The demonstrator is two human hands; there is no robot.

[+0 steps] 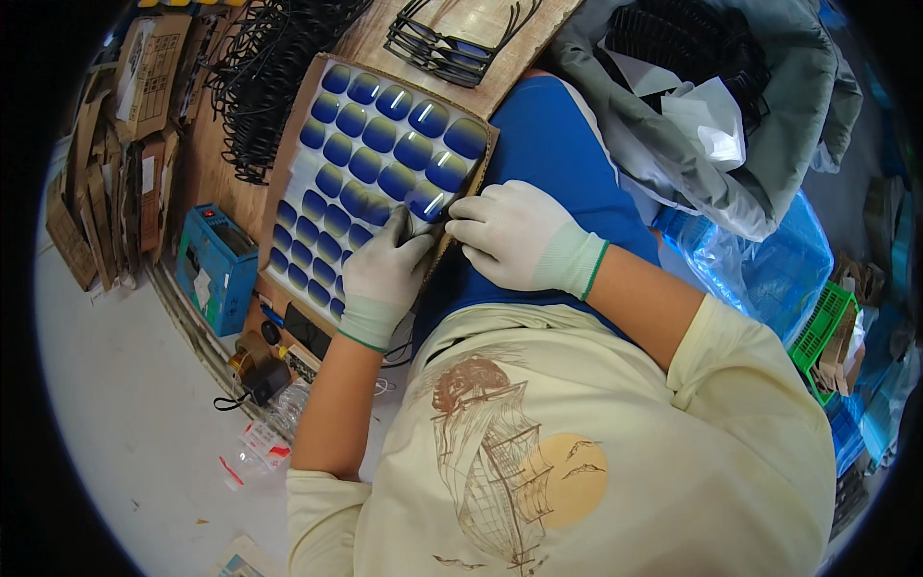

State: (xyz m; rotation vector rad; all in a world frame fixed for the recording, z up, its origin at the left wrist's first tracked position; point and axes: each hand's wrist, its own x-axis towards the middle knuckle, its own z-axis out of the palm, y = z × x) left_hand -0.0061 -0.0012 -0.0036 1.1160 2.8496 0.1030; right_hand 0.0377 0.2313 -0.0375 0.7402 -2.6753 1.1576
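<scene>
Left hand pinched on a blue gradient lens at the lens sheet's lower right corner. Right hand just right of it, fingertips together at the same lens, equally near; sheet's long axis running away from the body.

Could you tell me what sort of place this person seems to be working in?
Probably a small eyewear assembly workshop. A cardboard sheet lined with blue tinted lenses sits under the gloved left hand and right hand, with finished glasses and heaps of black frames on the wooden bench.
</scene>
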